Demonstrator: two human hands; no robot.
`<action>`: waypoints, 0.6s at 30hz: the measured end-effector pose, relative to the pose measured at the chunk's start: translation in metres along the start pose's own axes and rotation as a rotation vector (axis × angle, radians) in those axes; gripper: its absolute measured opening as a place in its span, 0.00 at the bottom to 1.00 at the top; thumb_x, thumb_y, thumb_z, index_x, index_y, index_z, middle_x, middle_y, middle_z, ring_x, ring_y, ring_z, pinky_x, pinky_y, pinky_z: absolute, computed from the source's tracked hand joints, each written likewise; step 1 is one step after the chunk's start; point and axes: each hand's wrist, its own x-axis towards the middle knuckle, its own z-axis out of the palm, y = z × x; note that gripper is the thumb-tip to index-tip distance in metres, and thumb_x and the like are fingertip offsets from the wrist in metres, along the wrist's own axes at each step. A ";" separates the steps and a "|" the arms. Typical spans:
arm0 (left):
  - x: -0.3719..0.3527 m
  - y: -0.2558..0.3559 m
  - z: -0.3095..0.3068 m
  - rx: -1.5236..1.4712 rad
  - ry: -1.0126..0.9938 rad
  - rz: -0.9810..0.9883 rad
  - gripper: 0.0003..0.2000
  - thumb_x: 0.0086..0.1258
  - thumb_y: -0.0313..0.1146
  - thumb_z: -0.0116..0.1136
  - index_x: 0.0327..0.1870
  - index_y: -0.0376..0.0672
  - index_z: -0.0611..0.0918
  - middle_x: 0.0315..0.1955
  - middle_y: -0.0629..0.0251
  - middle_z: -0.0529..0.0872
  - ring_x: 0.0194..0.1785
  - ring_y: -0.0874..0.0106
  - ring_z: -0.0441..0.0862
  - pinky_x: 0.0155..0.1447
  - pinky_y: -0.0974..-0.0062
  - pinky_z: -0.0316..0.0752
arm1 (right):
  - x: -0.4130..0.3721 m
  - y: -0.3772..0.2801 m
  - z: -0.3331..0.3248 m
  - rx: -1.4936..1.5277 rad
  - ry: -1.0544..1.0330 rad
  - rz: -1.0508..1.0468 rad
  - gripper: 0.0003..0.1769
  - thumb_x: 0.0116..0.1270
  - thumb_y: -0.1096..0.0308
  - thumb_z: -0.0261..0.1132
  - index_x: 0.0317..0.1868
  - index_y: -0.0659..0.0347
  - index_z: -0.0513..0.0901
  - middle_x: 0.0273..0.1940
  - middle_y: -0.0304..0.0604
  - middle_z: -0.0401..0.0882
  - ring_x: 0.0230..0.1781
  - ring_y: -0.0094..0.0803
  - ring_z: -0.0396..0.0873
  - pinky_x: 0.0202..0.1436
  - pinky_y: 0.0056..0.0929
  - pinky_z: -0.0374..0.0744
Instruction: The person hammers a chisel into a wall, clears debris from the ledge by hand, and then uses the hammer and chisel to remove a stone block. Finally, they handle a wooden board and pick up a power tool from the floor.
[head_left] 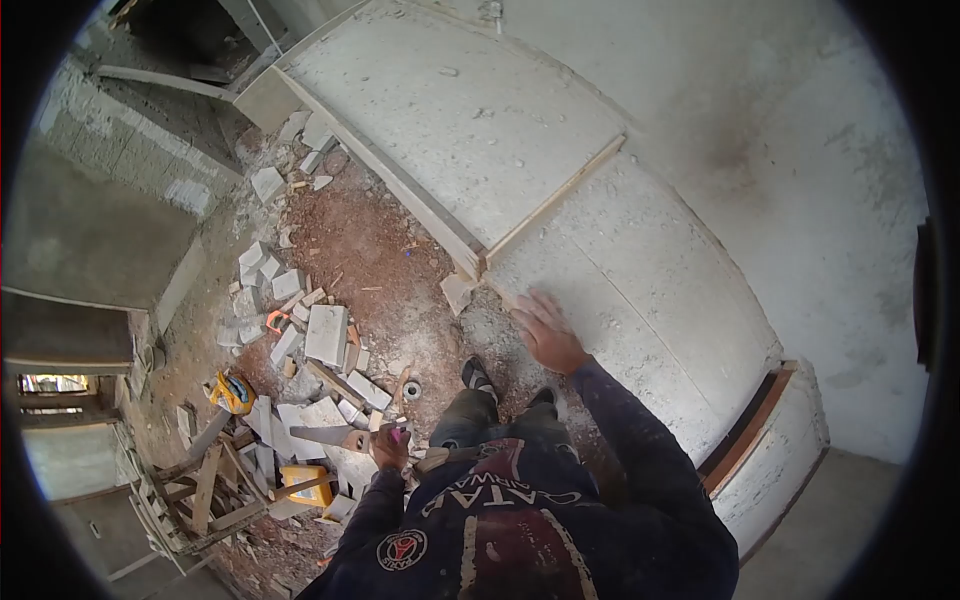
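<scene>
Rough concrete slab (610, 270) under spread right hand (545, 332); left hand (390, 447) grips pink object (396, 435).

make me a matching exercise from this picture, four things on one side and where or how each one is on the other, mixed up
Things:
1. right hand
2. left hand
3. white block pieces
4. shoes

Places or states:
a. scattered in a heap on the red dirt
b. open, flat on the grey slab
c. side by side at the foot of the slab
d. grip closed round a small pink thing

Pairs: 1-b, 2-d, 3-a, 4-c
</scene>
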 end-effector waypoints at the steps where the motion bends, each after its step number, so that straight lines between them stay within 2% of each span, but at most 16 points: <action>1: 0.002 -0.009 -0.003 -0.039 0.011 -0.025 0.18 0.53 0.38 0.71 0.43 0.43 0.80 0.38 0.53 0.84 0.49 0.51 0.77 0.54 0.55 0.72 | 0.016 -0.003 0.007 0.041 -0.058 -0.074 0.26 0.66 0.64 0.63 0.64 0.55 0.75 0.70 0.46 0.66 0.75 0.49 0.57 0.77 0.54 0.54; 3: 0.008 -0.022 -0.007 -0.084 0.038 -0.063 0.18 0.53 0.38 0.71 0.43 0.42 0.81 0.36 0.54 0.85 0.47 0.52 0.78 0.54 0.55 0.72 | 0.047 0.006 0.017 0.084 -0.121 -0.167 0.26 0.64 0.65 0.64 0.64 0.54 0.75 0.70 0.46 0.67 0.76 0.50 0.56 0.77 0.56 0.53; 5: 0.008 -0.027 -0.020 -0.161 0.158 -0.150 0.17 0.52 0.37 0.71 0.41 0.41 0.81 0.33 0.55 0.85 0.44 0.54 0.80 0.54 0.58 0.72 | 0.061 0.028 0.017 0.017 -0.069 -0.137 0.27 0.64 0.63 0.65 0.64 0.54 0.75 0.70 0.45 0.67 0.75 0.52 0.56 0.77 0.57 0.54; 6: 0.010 -0.026 -0.024 -0.149 0.291 -0.038 0.16 0.52 0.37 0.70 0.40 0.42 0.81 0.34 0.55 0.85 0.40 0.55 0.81 0.52 0.58 0.73 | 0.066 0.035 0.015 0.013 -0.074 -0.130 0.27 0.64 0.63 0.65 0.64 0.54 0.75 0.70 0.45 0.67 0.75 0.52 0.56 0.77 0.57 0.54; 7: 0.012 -0.034 -0.025 -0.117 0.309 0.010 0.16 0.52 0.38 0.70 0.39 0.42 0.81 0.34 0.56 0.85 0.41 0.55 0.81 0.49 0.59 0.74 | 0.073 0.043 0.005 -0.046 -0.077 -0.093 0.26 0.65 0.62 0.64 0.64 0.55 0.75 0.69 0.46 0.67 0.74 0.53 0.57 0.76 0.58 0.54; 9: 0.012 -0.054 -0.016 -0.220 0.283 -0.120 0.15 0.52 0.39 0.70 0.39 0.43 0.82 0.34 0.57 0.85 0.40 0.55 0.81 0.48 0.57 0.75 | 0.080 0.062 -0.011 -0.121 -0.087 -0.029 0.26 0.66 0.62 0.63 0.64 0.55 0.75 0.69 0.46 0.68 0.74 0.53 0.58 0.76 0.60 0.53; 10: 0.010 -0.057 -0.014 -0.248 0.266 -0.222 0.16 0.52 0.39 0.69 0.39 0.43 0.82 0.34 0.58 0.85 0.41 0.55 0.81 0.49 0.57 0.75 | 0.087 0.071 -0.013 -0.266 -0.012 0.177 0.25 0.68 0.62 0.62 0.65 0.56 0.74 0.69 0.47 0.68 0.73 0.54 0.60 0.76 0.57 0.55; 11: 0.007 -0.060 -0.010 -0.248 0.256 -0.221 0.16 0.52 0.39 0.69 0.39 0.43 0.82 0.34 0.58 0.85 0.41 0.55 0.81 0.49 0.57 0.75 | 0.096 0.079 -0.014 -0.406 0.063 0.373 0.25 0.69 0.62 0.61 0.65 0.57 0.74 0.68 0.49 0.68 0.72 0.54 0.61 0.76 0.55 0.56; 12: 0.003 -0.062 -0.006 -0.271 0.250 -0.301 0.16 0.53 0.39 0.69 0.40 0.43 0.81 0.33 0.57 0.85 0.41 0.55 0.81 0.49 0.58 0.75 | 0.103 0.088 -0.018 -0.404 0.056 0.373 0.25 0.69 0.62 0.61 0.65 0.57 0.74 0.68 0.49 0.68 0.72 0.54 0.61 0.76 0.55 0.56; 13: -0.001 -0.062 -0.003 -0.294 0.248 -0.389 0.16 0.53 0.40 0.69 0.40 0.43 0.81 0.33 0.57 0.86 0.41 0.55 0.81 0.50 0.58 0.75 | 0.109 0.097 -0.024 -0.242 0.200 0.431 0.25 0.71 0.61 0.59 0.66 0.59 0.72 0.68 0.51 0.67 0.71 0.53 0.62 0.75 0.51 0.59; 14: -0.008 -0.053 0.000 -0.265 0.281 -0.374 0.18 0.53 0.42 0.70 0.41 0.43 0.81 0.32 0.56 0.86 0.40 0.57 0.82 0.49 0.59 0.76 | 0.120 0.097 -0.033 -0.073 0.337 0.480 0.26 0.73 0.61 0.58 0.67 0.61 0.70 0.68 0.53 0.67 0.71 0.52 0.63 0.74 0.46 0.61; 15: -0.009 -0.043 0.003 -0.266 0.300 -0.388 0.18 0.53 0.42 0.70 0.41 0.43 0.81 0.32 0.56 0.86 0.40 0.57 0.82 0.49 0.59 0.76 | 0.132 0.091 -0.040 -0.061 0.332 0.461 0.26 0.73 0.61 0.58 0.67 0.61 0.70 0.68 0.53 0.67 0.71 0.52 0.63 0.74 0.46 0.61; 17: -0.018 -0.041 0.011 -0.290 0.300 -0.395 0.18 0.54 0.42 0.71 0.41 0.43 0.81 0.32 0.56 0.86 0.37 0.59 0.83 0.46 0.59 0.77 | 0.159 0.046 -0.067 0.044 0.427 0.195 0.24 0.74 0.62 0.56 0.65 0.66 0.70 0.67 0.56 0.68 0.69 0.53 0.66 0.71 0.41 0.65; 18: -0.021 -0.042 0.018 -0.300 0.323 -0.420 0.18 0.54 0.42 0.72 0.40 0.42 0.81 0.32 0.56 0.86 0.35 0.60 0.83 0.43 0.60 0.78 | 0.173 0.029 -0.070 0.065 0.417 0.191 0.24 0.74 0.62 0.56 0.65 0.66 0.70 0.67 0.56 0.68 0.69 0.53 0.66 0.71 0.41 0.65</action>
